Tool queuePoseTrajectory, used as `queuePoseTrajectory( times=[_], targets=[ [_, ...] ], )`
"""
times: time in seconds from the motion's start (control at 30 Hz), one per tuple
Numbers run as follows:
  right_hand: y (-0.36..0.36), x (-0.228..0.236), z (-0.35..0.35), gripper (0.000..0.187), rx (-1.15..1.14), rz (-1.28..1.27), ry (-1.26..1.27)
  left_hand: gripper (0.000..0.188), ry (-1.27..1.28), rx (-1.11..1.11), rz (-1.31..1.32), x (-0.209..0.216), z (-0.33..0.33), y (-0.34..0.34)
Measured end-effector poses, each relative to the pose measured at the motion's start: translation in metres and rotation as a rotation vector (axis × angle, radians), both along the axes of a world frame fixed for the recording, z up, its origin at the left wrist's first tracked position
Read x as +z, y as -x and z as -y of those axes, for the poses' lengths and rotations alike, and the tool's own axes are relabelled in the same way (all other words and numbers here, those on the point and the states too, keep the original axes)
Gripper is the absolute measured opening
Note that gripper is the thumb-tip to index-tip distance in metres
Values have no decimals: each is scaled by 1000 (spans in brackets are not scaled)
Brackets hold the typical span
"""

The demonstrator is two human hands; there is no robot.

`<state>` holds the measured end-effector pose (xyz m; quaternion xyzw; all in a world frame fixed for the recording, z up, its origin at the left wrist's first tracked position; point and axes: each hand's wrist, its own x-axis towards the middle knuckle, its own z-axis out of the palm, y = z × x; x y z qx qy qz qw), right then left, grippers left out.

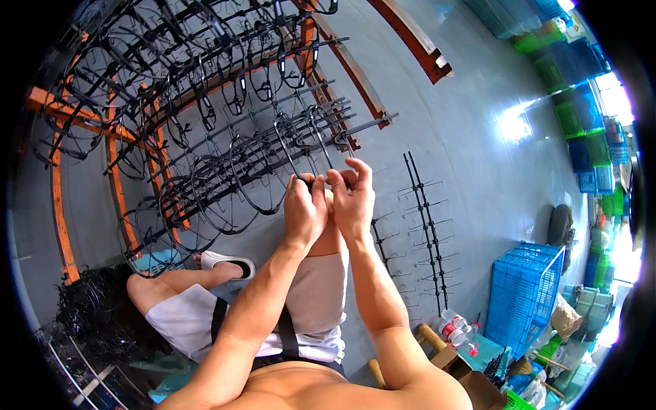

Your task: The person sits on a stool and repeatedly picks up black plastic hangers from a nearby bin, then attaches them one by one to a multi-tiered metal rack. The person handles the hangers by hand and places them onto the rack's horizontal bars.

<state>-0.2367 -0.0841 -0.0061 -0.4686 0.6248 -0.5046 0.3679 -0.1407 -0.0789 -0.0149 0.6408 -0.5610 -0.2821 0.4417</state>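
Observation:
My left hand point(305, 210) and my right hand point(353, 202) are close together above my knee, just short of the hanging rack. A thin black looped strip point(284, 145) comes down from the rack to the fingertips of my left hand, which are pinched together. My right thumb and forefinger close near the lower end of a second black strip point(321, 142), while the other fingers curl upward. What lies between the right fingertips is too small to make out. Many similar black loops point(236, 181) hang from the black rods point(266, 160) beyond my hands.
An orange metal frame point(116, 171) carries the rods on the left. Black hooked racks point(429, 236) lie on the grey floor point(471, 198) at right. Blue crates point(523, 290) and plastic bottles point(456, 328) stand nearby. A dark tangled heap point(96, 314) sits at lower left.

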Motion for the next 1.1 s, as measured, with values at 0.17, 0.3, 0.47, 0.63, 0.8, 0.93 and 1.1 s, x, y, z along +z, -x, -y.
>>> queuePoseTrajectory(
  times=[0.17, 0.3, 0.47, 0.63, 0.8, 0.93, 1.1],
  targets=[
    [-7, -20, -9, 35, -166, 348, -61, 23, 76, 2, 29, -4, 0, -1],
    [-1, -23, -5, 42, -166, 549, -48, 25, 52, 0, 21, -7, 3, -2],
    [7, -20, 5, 62, -190, 418, -24, 24, -77, -9, -49, 1, 4, -5],
    [17, -13, 16, 55, -169, 399, 18, 24, -90, -4, -68, 4, 3, -7],
    [25, -8, 25, 54, -123, 262, -10, 24, -102, -14, -68, 5, 4, -7],
    [23, 4, 28, 56, -111, 165, -84, 24, -105, -20, -64, 8, 3, -6],
    [28, 0, 23, 52, -16, 319, -51, 24, -116, -42, -53, 3, -1, -9]
  ],
)
